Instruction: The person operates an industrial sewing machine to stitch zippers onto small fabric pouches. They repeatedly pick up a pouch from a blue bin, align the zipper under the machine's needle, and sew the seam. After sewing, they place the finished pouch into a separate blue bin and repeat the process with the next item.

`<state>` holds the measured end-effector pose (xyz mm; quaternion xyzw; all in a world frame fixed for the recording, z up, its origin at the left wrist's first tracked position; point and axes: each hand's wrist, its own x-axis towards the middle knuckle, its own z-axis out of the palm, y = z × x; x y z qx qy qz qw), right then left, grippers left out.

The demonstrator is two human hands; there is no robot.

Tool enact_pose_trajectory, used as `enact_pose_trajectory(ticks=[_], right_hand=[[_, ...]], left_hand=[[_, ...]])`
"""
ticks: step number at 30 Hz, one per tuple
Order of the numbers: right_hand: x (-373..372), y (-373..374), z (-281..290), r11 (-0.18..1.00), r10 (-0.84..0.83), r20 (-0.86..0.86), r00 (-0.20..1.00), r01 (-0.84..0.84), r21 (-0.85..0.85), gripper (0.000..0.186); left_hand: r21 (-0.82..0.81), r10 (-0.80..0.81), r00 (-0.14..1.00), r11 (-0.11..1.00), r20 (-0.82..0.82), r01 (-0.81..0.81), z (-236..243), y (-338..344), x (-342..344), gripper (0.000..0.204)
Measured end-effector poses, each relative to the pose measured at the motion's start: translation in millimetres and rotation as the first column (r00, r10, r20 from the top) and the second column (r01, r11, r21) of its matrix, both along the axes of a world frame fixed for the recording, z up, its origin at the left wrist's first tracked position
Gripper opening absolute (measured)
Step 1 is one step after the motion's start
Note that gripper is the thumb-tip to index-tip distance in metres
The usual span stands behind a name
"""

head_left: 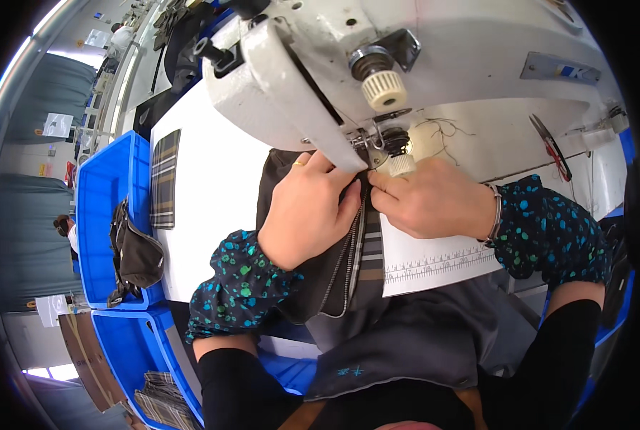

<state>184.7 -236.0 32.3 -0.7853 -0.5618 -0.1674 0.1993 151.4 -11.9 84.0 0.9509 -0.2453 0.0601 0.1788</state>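
A white sewing machine (277, 82) stands over a dark fabric piece (284, 283) with a long metal zipper (343, 276) and a plaid strip (371, 254). My left hand (309, 204) grips the dark fabric beside the needle area, fingers bent and thumb by the zipper. My right hand (427, 197), fingertips pressed together, holds the zipper's edge just below the presser foot. Under my right hand lies a white sheet (434, 265) with a printed measuring scale. The exact fingertip contact is partly hidden by the machine.
Plaid pieces (163, 179) lie at the left. Blue bins (90, 179) hold dark and plaid fabric. Red-handled scissors (558, 161) and loose threads (438, 132) lie at the right. Cardboard (76, 358) stands at lower left. Other people (72, 233) appear in the left background.
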Motion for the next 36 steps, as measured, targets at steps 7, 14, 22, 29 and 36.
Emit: enact_pose_trajectory(ticks=[7,14,22,29,36], right_hand=[[1.4,2.8,-4.2,0.994,-0.047,-0.044,0.998,0.051,0.099,0.010],[2.1,9.7,-3.0,0.996,0.077,-0.207,0.975,-0.065,0.066,0.017],[-32.8,4.5,5.4,0.941,0.306,0.241,0.921,-0.331,0.069,0.012],[-32.8,6.5,-1.0,0.919,0.196,0.392,0.899,-0.307,0.246,0.014],[-49.2,-5.4,4.9,0.930,0.349,0.274,0.896,-0.368,0.017,0.018]], left_hand=[[-0.238,0.161,0.955,0.946,-0.248,-0.221,-15.7,25.2,3.0,0.020],[-0.605,0.143,0.825,0.614,-0.546,-0.507,-7.0,37.3,-2.9,0.022],[0.050,-0.156,0.962,0.988,0.225,0.149,1.8,19.3,-15.1,0.029],[0.183,-0.323,0.938,0.937,0.125,0.298,1.5,3.6,-36.8,0.042],[0.132,-0.288,0.955,0.952,0.078,0.276,-4.0,4.9,-38.2,0.042]])
